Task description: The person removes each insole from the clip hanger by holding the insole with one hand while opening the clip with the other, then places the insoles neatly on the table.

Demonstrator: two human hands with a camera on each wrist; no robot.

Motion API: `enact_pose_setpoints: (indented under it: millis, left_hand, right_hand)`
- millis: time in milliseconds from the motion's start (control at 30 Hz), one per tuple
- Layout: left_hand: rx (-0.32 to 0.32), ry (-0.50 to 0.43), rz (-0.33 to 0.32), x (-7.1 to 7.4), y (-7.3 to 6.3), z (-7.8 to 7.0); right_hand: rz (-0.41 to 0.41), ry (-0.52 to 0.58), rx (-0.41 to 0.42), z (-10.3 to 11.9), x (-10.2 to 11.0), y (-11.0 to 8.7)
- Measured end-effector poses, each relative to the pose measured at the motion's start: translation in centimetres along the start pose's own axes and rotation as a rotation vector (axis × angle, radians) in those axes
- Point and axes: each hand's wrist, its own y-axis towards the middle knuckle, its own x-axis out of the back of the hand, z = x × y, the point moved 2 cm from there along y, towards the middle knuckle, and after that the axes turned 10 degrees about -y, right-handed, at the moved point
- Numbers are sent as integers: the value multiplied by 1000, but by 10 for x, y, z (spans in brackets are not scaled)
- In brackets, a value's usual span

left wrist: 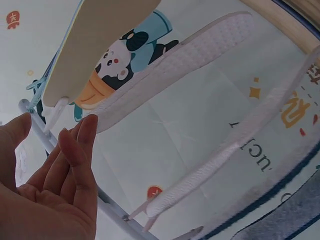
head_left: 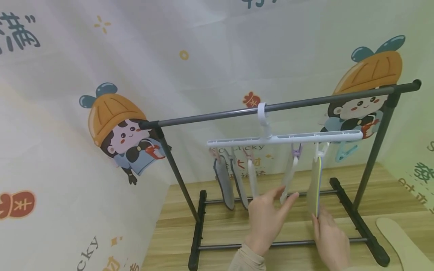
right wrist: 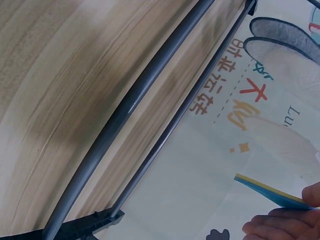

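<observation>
A white clip hanger (head_left: 237, 142) holds several shoe insoles that dangle from its coloured clips. My right hand (head_left: 330, 237) pinches the lower end of a beige insole (head_left: 314, 188) with a yellow and blue edge, its upper end under a white clip (head_left: 321, 151). In the right wrist view, the thumb lies above this insole (right wrist: 272, 194) and fingers below. My left hand (head_left: 266, 218) is raised beside a white insole (head_left: 289, 178) under a purple clip (head_left: 297, 150), fingers extended and thumb apart. In the left wrist view, nothing is between the fingers of that hand (left wrist: 60, 185).
A black rack (head_left: 210, 116) on the wooden table (head_left: 176, 226) carries the hanger. Grey insoles (head_left: 224, 184) and another white one (head_left: 252, 177) hang at left. An empty blue clip (head_left: 345, 152) is at the right end. A loose beige insole (head_left: 395, 233) lies right of the rack.
</observation>
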Motion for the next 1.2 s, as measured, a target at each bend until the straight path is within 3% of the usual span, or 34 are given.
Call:
enact_pose_setpoints:
  millis: [200,400,667,1200]
  left_hand:
    - [-18,12,29,-3,19,-9]
    - [-51,72,33,-5,35,-19]
    - [-115,73,47,-14,52,-36]
    - [-69,188,110,-35,80,-51]
  right_hand:
    - [-17,-13,14,3,4,-4]
    - [-74,-50,29,3,5,-7]
    - [-152,-55,66,1,7,-13]
    - [-124,-91,32,-1,8,-24]
